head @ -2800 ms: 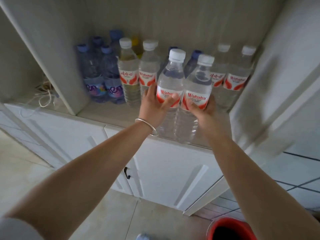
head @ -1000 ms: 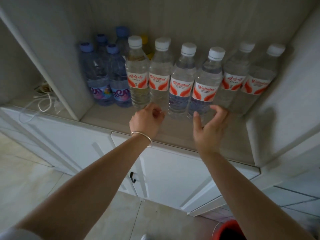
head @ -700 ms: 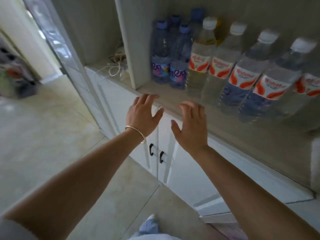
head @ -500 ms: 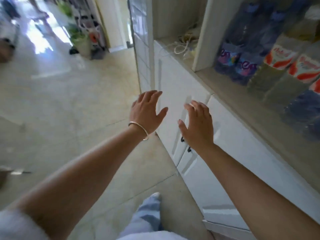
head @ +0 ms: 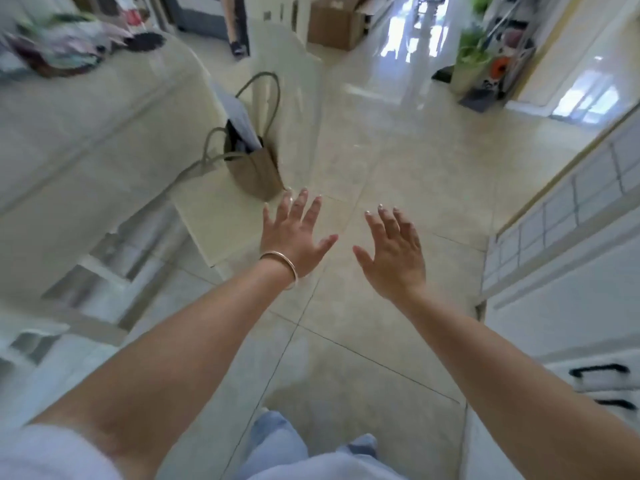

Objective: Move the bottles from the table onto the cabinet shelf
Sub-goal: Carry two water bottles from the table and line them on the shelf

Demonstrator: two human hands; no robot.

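A: Head view, heavy motion blur. Are the bottles in frame?

B: No bottle can be made out, so their axis and heading cannot be told. The camera faces a tiled floor (head: pixel 398 161). The white cabinet (head: pixel 568 271) runs along the right edge, only its lower doors and two dark handles (head: pixel 597 370) showing.

A: Hands?

B: Two. Left hand (head: pixel 298 233) palm down, fingers straight and spread, holding nothing, one thin bangle (head: pixel 282 263) at the wrist. Right hand (head: pixel 393 252) likewise flat and spread, holding nothing. They hang side by side over the floor, apart from each other.

A: Table?

B: A pale table (head: pixel 86 109) at left, with a blurred heap of mixed items (head: pixel 59 50) at its far end; contents not identifiable.

A: Containers?

B: One tan tote bag (head: pixel 256 161) standing on a chair seat (head: pixel 211 216), with dark and pale items poking out of its mouth. One cardboard box (head: pixel 334 24) far back. One potted plant (head: pixel 469 62) at upper right.
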